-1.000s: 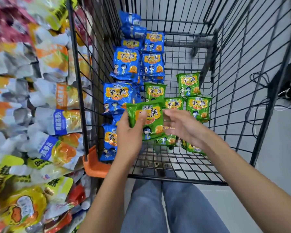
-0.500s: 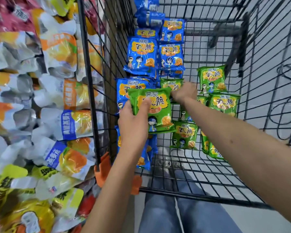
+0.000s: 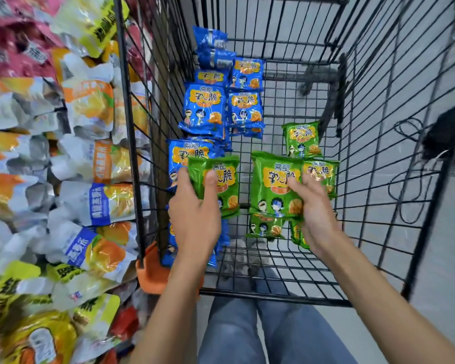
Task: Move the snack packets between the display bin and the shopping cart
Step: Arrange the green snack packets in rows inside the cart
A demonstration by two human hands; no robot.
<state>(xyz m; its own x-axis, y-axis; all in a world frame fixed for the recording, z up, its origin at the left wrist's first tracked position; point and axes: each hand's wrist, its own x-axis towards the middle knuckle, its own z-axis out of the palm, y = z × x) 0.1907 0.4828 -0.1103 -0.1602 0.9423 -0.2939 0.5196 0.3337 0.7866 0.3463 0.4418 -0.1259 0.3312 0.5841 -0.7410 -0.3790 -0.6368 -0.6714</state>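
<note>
Inside the black wire shopping cart (image 3: pixel 394 158) each of my hands holds a green snack packet. My left hand (image 3: pixel 195 222) grips one green packet (image 3: pixel 225 179), thumb across its front. My right hand (image 3: pixel 315 214) grips a second, larger-looking green packet (image 3: pixel 272 185), lifted above the cart floor. Several more green packets (image 3: pixel 301 139) lie on the floor at the right. Several blue packets (image 3: pixel 204 109) are stacked along the cart's left wall. The display bin (image 3: pixel 63 179) at the left is heaped with mixed snack packets.
The cart's left wire wall (image 3: pixel 128 127) stands between the bin and the cart's inside. An orange corner bumper (image 3: pixel 153 274) caps its near-left corner. My jeans-clad legs (image 3: pixel 247 332) are below the cart's near edge. Grey floor and a dark cable (image 3: pixel 410 185) lie to the right.
My right hand reached deeper into the cart, took hold of a second green packet and lifted it back toward me. My left hand kept holding its green packet.
</note>
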